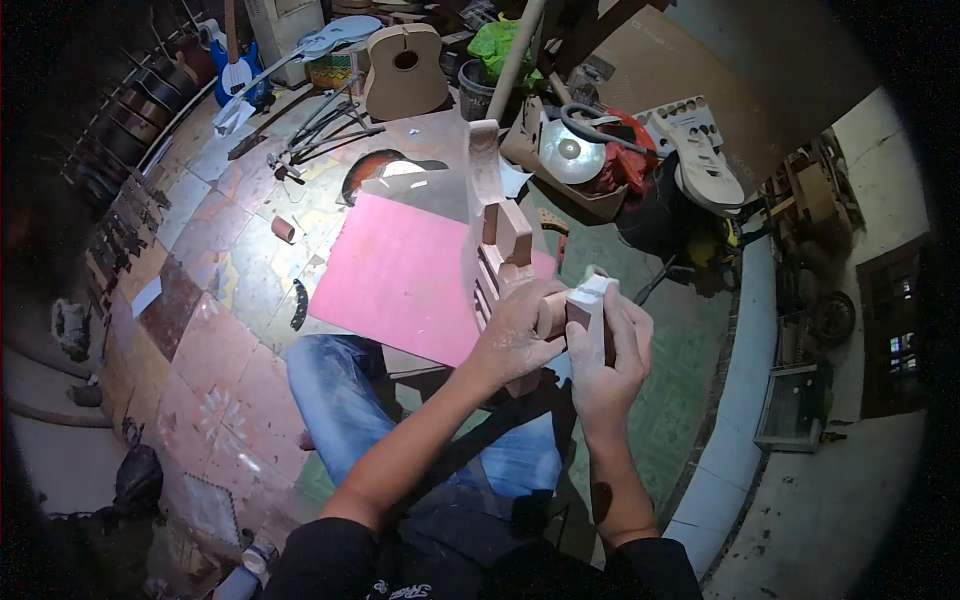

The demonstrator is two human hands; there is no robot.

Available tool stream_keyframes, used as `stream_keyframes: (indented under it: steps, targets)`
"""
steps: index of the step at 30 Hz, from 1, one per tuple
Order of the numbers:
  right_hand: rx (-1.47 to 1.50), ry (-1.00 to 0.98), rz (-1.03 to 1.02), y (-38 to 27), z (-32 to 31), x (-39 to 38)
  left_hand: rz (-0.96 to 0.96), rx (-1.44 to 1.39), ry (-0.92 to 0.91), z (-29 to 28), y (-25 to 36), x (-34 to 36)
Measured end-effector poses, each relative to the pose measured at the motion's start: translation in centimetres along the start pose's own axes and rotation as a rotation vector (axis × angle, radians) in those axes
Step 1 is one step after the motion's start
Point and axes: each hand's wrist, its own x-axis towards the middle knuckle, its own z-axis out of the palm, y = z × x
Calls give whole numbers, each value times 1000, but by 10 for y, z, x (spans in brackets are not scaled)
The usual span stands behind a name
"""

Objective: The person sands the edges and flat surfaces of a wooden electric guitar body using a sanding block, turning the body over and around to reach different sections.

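An unpainted wooden guitar body (486, 170) stands on edge in front of me, with cut-out pockets and slots along its face. My left hand (515, 335) is closed round its near end, the thumb pointing toward the right hand. Just beside it, my right hand (612, 350) pinches a folded whitish sheet (590, 293), which looks like sandpaper, at the wood's near tip. The fingers partly hide where sheet and wood meet. Pale dust coats both hands.
A pink board (400, 275) lies left of the guitar body, near a sunburst guitar body (375, 172). Farther back are an acoustic guitar body (405, 75), a blue guitar (236, 78) and a cardboard box (590, 200) of odds and ends. A pale guitar body (705, 170) rests at the right.
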Motion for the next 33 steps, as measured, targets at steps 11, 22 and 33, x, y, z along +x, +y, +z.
stream_keyframes:
  steps: [11,22,33]
  targets:
    - [-86,19,-83,22,-20,-19,187,157,11,38,-11,8]
    - [-166,-8,19,22,-32,20,88,114,43,56,2,15]
    - [-142,-151,121,2,-44,25,101,83,105,69,-6,28]
